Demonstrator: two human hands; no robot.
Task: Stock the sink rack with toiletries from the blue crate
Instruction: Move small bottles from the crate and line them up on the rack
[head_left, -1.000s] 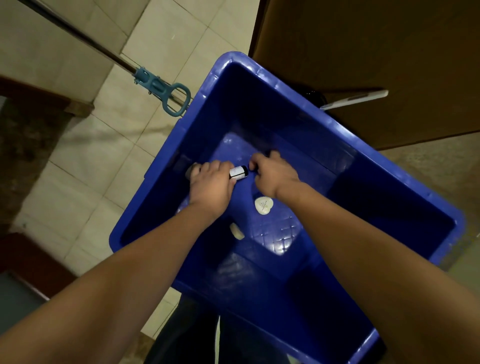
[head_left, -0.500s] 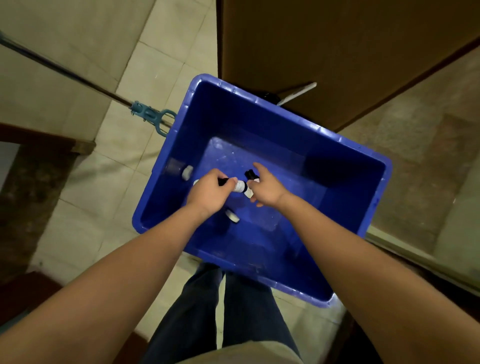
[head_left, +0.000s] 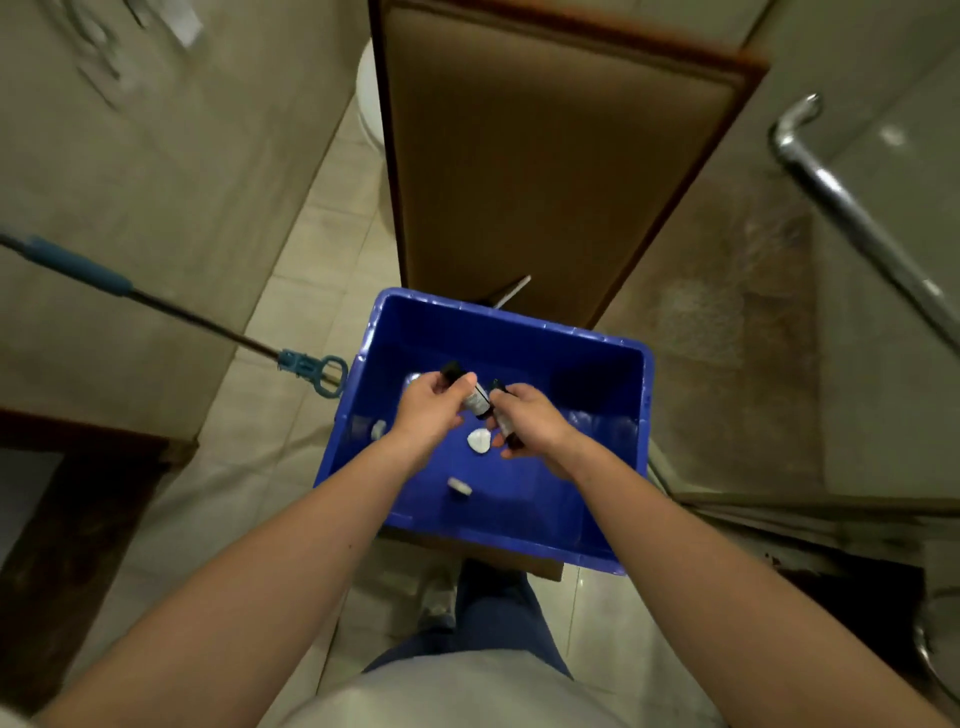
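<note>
While both hands hang over the crate, step in hand: the pick-up, as I judge it, with one small bottle lifted in each hand and nothing yet carried to the rack.
Left grip: the left hand has its fingers curled round the first bottle, which is pale-labelled, with its dark cap pointing to the upper left.
Right grip: the right hand is closed round the second bottle, dark cap uppermost; the two bottles meet near the frame's centre, touching or not I cannot tell.
Crate: the blue crate sits at the centre of the frame, just below the brown door panel.
Left inside: a white heart-shaped piece lies under the hands, a small round piece lower down, and a pale item by the left wall.
Rack: the sink rack is not in view.
Around: a mop handle runs in from the left edge toward the crate's rim; a metal bar crosses the upper right.
Next move: probably raising both bottles clear of the rim and turning to find the rack, keeping each grip firm, since such small smooth bottles could slip.
</note>
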